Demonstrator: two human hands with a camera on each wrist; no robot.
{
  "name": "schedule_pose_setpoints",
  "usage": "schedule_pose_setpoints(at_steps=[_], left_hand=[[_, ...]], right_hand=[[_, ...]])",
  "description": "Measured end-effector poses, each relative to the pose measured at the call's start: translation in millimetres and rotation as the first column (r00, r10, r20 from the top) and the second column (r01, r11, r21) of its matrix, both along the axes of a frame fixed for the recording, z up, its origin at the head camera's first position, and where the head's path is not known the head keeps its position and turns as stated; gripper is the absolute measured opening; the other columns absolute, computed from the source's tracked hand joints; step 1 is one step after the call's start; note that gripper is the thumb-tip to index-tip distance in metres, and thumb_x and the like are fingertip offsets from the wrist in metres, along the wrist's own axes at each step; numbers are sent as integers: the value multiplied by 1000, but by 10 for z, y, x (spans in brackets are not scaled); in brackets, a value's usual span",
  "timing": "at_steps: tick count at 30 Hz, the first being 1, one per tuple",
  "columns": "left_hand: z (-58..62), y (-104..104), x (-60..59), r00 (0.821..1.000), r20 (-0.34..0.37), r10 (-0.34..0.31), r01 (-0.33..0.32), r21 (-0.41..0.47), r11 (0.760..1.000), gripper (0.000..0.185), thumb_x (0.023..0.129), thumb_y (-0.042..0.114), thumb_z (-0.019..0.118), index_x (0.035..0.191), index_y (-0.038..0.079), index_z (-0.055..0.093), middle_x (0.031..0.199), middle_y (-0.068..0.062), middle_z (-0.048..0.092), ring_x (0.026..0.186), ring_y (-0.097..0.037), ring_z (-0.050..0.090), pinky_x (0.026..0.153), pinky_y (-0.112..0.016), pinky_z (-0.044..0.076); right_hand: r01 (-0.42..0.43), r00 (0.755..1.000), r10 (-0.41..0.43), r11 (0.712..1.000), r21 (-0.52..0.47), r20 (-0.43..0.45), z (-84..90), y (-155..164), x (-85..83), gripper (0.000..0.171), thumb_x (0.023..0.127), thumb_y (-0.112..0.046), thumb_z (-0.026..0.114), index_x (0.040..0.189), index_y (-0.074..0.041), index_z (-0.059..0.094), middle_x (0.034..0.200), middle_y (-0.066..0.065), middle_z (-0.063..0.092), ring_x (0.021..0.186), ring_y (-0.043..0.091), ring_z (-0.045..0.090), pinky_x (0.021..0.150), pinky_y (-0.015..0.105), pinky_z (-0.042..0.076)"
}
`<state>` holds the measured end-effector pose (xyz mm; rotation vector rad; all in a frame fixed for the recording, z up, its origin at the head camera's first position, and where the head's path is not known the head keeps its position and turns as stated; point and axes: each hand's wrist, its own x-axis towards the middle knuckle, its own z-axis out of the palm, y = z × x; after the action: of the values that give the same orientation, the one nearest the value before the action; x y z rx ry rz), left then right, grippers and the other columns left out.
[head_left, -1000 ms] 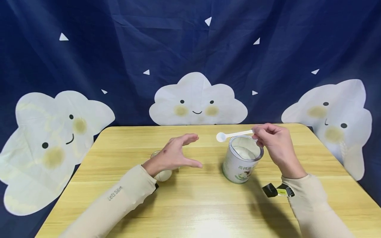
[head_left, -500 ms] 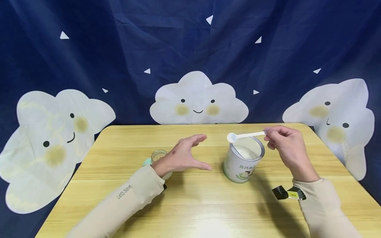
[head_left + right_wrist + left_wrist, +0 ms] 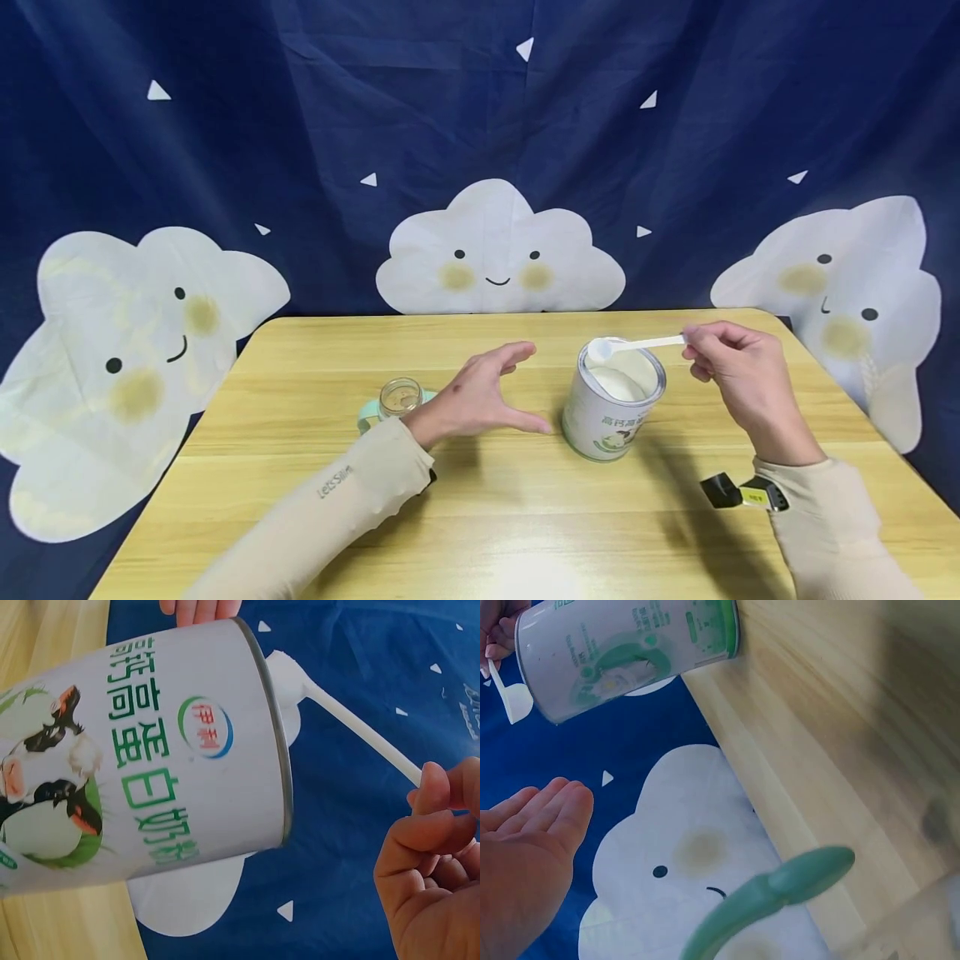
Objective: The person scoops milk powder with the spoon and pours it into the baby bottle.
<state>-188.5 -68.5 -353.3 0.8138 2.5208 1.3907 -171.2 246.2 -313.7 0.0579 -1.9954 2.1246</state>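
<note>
Your right hand [image 3: 738,375] pinches the far end of the white scoop [image 3: 633,344] handle, a narrow grip; the scoop's long axis runs level toward your left, its bowl just over the open powder tin [image 3: 611,408] at its far rim. The tin stands on the counter [image 3: 525,500] between your hands. Your left hand [image 3: 487,396] hovers spread and empty just left of the tin, a small glass jar [image 3: 400,397] behind it.

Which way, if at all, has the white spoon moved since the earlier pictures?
Yes. The white spoon, pinched by the right hand, has moved right: its bowl was left of the powder can, and is now over the can's open top.
</note>
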Motion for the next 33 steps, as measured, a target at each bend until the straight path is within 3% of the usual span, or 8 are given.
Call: schedule_pose_setpoints(at_steps=[9, 26, 30, 33], left_hand=[[-57, 186, -10, 1000, 17, -5, 5, 18, 1000, 106, 67, 37, 94, 153, 11, 38, 155, -1, 41, 136, -25, 45, 110, -35, 41], [-225, 501, -98, 1000, -4, -2, 2, 87, 996, 103, 69, 30, 94, 152, 8, 38, 154, -6, 41, 136, -25, 45, 110, -32, 40], [-284, 556, -111, 1000, -7, -9, 10, 112, 994, 105, 69, 28, 95, 153, 6, 35, 155, -8, 40, 138, -24, 43, 112, -33, 38], [-322, 601, -117, 1000, -1, -1, 1, 127, 992, 106, 68, 28, 95, 153, 7, 35, 156, -7, 39, 139, -24, 43, 112, -31, 38]], right_hand=[[23, 999, -24, 998, 54, 25, -54, 86, 26, 16, 93, -8, 71, 78, -8, 76, 67, -4, 66, 60, 6, 58, 53, 17, 49], [46, 999, -45, 987, 152, -14, -158, 133, -21, 19, 92, -3, 67, 77, -10, 75, 66, -6, 66, 57, 4, 57, 53, 15, 48], [64, 998, -62, 971, 230, -18, -175, 121, -35, 20, 93, -2, 65, 77, -10, 75, 65, -7, 66, 57, 4, 56, 53, 15, 47], [83, 996, -83, 943, 323, -14, -187, 118, -42, 17, 94, -5, 64, 80, -6, 74, 66, -9, 66, 57, 4, 56, 53, 15, 47]])
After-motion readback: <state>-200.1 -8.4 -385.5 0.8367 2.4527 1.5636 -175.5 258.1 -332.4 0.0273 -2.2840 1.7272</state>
